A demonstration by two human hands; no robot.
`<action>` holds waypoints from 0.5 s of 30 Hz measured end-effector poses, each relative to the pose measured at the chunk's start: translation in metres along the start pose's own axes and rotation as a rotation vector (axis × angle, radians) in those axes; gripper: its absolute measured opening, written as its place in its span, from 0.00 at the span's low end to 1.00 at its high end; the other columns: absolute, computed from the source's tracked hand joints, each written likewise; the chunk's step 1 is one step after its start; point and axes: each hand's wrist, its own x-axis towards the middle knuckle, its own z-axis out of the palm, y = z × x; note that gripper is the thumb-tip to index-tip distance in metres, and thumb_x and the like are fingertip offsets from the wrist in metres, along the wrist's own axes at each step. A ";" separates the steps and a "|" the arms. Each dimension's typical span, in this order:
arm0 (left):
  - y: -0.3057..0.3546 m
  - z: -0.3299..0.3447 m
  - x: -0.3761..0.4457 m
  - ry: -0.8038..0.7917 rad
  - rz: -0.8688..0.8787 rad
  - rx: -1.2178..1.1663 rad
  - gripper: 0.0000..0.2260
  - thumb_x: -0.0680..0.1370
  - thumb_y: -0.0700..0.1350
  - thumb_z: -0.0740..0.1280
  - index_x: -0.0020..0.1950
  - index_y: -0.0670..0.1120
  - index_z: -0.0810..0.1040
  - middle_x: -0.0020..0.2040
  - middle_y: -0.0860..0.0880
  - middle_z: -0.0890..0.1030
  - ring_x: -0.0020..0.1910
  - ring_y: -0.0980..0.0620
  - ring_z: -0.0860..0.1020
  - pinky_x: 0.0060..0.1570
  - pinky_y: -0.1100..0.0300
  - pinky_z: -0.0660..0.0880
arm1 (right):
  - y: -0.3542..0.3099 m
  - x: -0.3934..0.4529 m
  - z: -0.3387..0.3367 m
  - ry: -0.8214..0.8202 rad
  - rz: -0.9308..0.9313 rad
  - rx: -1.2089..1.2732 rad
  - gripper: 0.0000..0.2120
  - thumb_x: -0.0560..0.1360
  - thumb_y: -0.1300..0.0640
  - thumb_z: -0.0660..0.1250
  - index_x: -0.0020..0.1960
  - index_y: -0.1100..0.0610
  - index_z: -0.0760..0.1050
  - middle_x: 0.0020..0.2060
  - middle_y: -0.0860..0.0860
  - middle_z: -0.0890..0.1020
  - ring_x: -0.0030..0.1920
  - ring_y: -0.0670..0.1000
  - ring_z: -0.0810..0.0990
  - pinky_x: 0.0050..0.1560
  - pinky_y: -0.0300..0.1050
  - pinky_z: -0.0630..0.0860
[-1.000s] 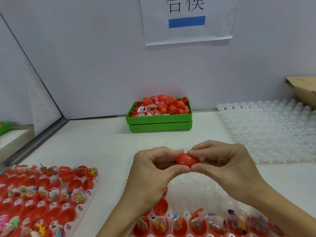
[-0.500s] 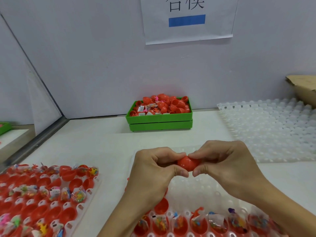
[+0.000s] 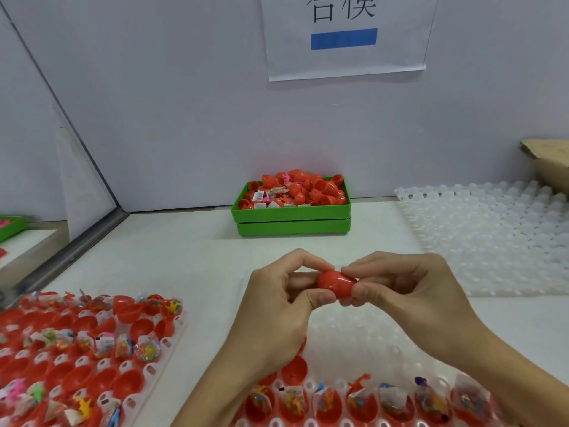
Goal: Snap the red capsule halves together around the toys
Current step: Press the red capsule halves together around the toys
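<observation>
Left tray (image 3: 172, 331): at your far left on the worktop (image 3: 184, 260), a white tray of pockets holds open red halves, many with small bagged toys (image 3: 147, 349) in them.
Left hand (image 3: 277, 309): your fingers and thumb curl round the left end of the red capsule (image 3: 335, 283).
Capsule: it lies sideways in the air between your two hands, above the near tray (image 3: 354, 331); its halves look joined.
Green box (image 3: 292, 224): at the back by the wall, heaped with red halves and toy bags.
Right hand (image 3: 409, 291): your thumb and fingertips pinch the capsule's right end.
Near tray: its front row holds red halves with bagged toys; the pockets behind are clear.
Right tray (image 3: 492, 238): a clear tray of bare pockets, with a cardboard box (image 3: 548, 161) behind it.
</observation>
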 end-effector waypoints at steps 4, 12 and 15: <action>0.002 0.002 -0.002 -0.022 0.037 -0.033 0.12 0.78 0.34 0.68 0.52 0.50 0.78 0.45 0.55 0.87 0.48 0.58 0.85 0.47 0.71 0.76 | 0.004 0.003 -0.002 -0.002 0.095 0.039 0.13 0.65 0.57 0.74 0.49 0.57 0.82 0.42 0.56 0.86 0.39 0.59 0.87 0.41 0.43 0.83; 0.000 0.007 -0.001 0.032 0.056 -0.160 0.13 0.73 0.29 0.70 0.46 0.48 0.83 0.53 0.57 0.85 0.56 0.58 0.82 0.50 0.68 0.78 | 0.003 0.007 -0.007 -0.212 0.325 0.414 0.27 0.62 0.48 0.82 0.58 0.55 0.81 0.48 0.66 0.84 0.49 0.63 0.85 0.49 0.48 0.82; 0.000 0.005 -0.001 0.030 0.043 -0.148 0.19 0.72 0.27 0.70 0.48 0.51 0.86 0.56 0.59 0.84 0.59 0.63 0.79 0.49 0.72 0.76 | 0.003 0.007 -0.007 -0.296 0.365 0.501 0.27 0.65 0.53 0.79 0.61 0.59 0.80 0.50 0.67 0.84 0.52 0.63 0.85 0.51 0.47 0.81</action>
